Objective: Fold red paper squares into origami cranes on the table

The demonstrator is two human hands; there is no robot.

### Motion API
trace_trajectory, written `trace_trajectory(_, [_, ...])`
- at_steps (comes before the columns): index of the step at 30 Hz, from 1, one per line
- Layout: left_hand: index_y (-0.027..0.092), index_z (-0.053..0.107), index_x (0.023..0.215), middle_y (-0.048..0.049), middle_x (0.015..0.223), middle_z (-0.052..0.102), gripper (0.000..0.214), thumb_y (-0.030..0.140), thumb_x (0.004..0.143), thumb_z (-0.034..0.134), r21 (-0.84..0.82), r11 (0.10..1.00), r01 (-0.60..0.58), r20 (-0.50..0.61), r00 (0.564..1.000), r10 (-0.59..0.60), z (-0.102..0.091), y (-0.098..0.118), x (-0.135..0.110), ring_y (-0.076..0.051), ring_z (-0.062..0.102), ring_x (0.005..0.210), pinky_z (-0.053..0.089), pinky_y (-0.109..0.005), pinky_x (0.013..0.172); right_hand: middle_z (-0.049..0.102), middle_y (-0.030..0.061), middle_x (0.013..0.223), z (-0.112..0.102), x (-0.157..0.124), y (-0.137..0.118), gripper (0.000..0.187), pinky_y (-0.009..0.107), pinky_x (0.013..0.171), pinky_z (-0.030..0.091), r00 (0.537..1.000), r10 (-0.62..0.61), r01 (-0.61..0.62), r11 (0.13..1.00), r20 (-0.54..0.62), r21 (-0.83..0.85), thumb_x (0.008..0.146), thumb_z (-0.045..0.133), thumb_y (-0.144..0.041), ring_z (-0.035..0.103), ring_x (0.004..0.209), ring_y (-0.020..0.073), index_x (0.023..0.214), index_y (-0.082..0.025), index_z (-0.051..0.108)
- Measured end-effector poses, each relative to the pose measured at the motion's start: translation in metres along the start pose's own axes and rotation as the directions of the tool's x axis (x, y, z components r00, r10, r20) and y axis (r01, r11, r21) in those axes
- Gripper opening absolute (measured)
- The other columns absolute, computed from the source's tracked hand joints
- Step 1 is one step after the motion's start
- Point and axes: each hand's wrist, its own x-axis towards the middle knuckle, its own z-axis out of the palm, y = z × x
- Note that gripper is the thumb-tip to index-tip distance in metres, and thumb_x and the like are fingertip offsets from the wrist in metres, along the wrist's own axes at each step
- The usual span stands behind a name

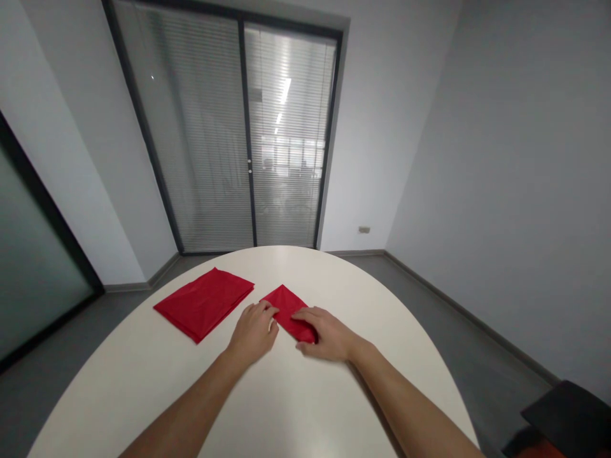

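Sheet, red and folded, lay on the table, grasped by the right hand; the left hand touched it, its grip unclear.

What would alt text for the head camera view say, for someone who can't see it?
A person's left hand and right hand are at a small red sheet on a round pale table. A larger red sheet lies to the left of it; beyond the table are dark-framed glass panels with blinds.
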Motion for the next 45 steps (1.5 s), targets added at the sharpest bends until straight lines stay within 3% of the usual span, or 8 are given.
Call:
trace_trajectory(5, [0.009,0.059,0.127,-0.0193,0.123,0.065,0.04,0.03,0.094,0.051,0.044,0.967,0.25,-0.096,0.965,-0.245,0.01,-0.009,0.0,-0.032,0.06,0.115,0.044,-0.046,0.1,0.068,0.0106,0.124,-0.007,0.0,-0.003,0.046,0.04,0.104,0.043,0.999,-0.027,0.026,1.0,0.019,0.011,0.079,0.065,-0.029,0.061,0.114,0.0266,0.124,-0.018,0.065])
trace_trajectory(12, [0.011,0.054,0.13,-0.0162,0.124,0.066,0.045,0.011,0.085,0.05,-0.177,0.957,0.232,-0.087,0.964,-0.25,0.018,-0.017,0.004,-0.027,0.059,0.117,0.044,-0.044,0.104,0.065,0.006,0.131,-0.01,-0.002,-0.001,0.06,0.055,0.118,0.016,0.997,0.031,-0.031,0.999,0.069,-0.015,0.065,0.057,-0.011,0.053,0.127,0.0281,0.122,-0.027,0.065])
trace_trajectory(15, [0.013,0.061,0.122,-0.0142,0.12,0.066,0.046,0.004,0.079,0.048,-0.23,0.954,0.193,-0.071,0.974,-0.214,0.016,-0.015,0.005,-0.026,0.06,0.115,0.045,-0.044,0.104,0.068,0.0045,0.126,-0.012,-0.003,0.004,0.059,0.051,0.114,0.022,0.998,0.06,-0.059,0.997,0.029,-0.047,0.064,0.05,-0.002,0.049,0.13,0.0262,0.114,-0.027,0.068])
trace_trajectory(20, [0.019,0.069,0.114,-0.0114,0.148,0.049,0.044,0.005,0.076,0.054,-0.242,0.97,0.036,-0.048,0.998,-0.049,0.011,-0.007,0.001,-0.028,0.046,0.136,0.035,-0.046,0.116,0.071,0.0052,0.12,-0.013,-0.006,0.02,0.054,0.045,0.103,0.03,0.992,0.123,-0.124,0.988,-0.022,-0.095,0.072,0.046,0.005,0.056,0.118,0.0239,0.111,-0.026,0.068])
trace_trajectory(24, [0.022,0.068,0.12,-0.0093,0.139,0.059,0.036,0.018,0.086,0.056,-0.244,0.966,-0.089,0.059,0.993,0.106,0.008,0.0,-0.005,-0.027,0.053,0.13,0.03,-0.053,0.118,0.07,0.0062,0.122,-0.01,-0.008,0.026,0.058,0.046,0.102,0.028,0.985,0.163,-0.17,0.977,-0.06,-0.129,0.072,0.047,0.005,0.055,0.12,0.0246,0.118,-0.024,0.065])
trace_trajectory(33, [0.022,0.069,0.118,-0.0085,0.127,0.067,0.032,0.022,0.088,0.06,-0.217,0.962,-0.166,-0.008,0.986,0.168,0.007,0.004,-0.004,-0.027,0.059,0.118,0.042,-0.046,0.107,0.07,0.0085,0.119,0.002,0.001,0.008,0.03,0.04,0.096,0.038,0.991,0.085,-0.097,0.988,-0.106,-0.118,0.093,0.054,-0.017,0.06,0.109,0.0239,0.12,-0.021,0.066])
trace_trajectory(37, [0.021,0.07,0.113,-0.0085,0.119,0.071,0.025,0.027,0.093,0.057,-0.176,0.965,-0.194,-0.023,0.981,0.193,0.002,0.008,-0.002,-0.026,0.062,0.11,0.043,-0.046,0.103,0.072,0.0078,0.114,0.003,0.004,0.002,0.028,0.038,0.095,0.042,0.995,0.038,-0.044,0.997,-0.088,-0.069,0.092,0.062,-0.029,0.061,0.106,0.0241,0.118,-0.021,0.067])
trace_trajectory(45, [0.019,0.07,0.102,-0.0079,0.096,0.074,0.025,0.03,0.099,0.047,-0.133,0.977,-0.168,-0.038,0.986,0.165,-0.007,0.016,-0.001,-0.024,0.065,0.089,0.045,-0.042,0.094,0.073,0.0065,0.101,0.002,0.005,-0.004,0.02,0.031,0.082,0.047,0.984,0.128,-0.137,0.988,-0.123,-0.074,0.096,0.055,-0.026,0.064,0.094,0.0211,0.105,-0.021,0.071])
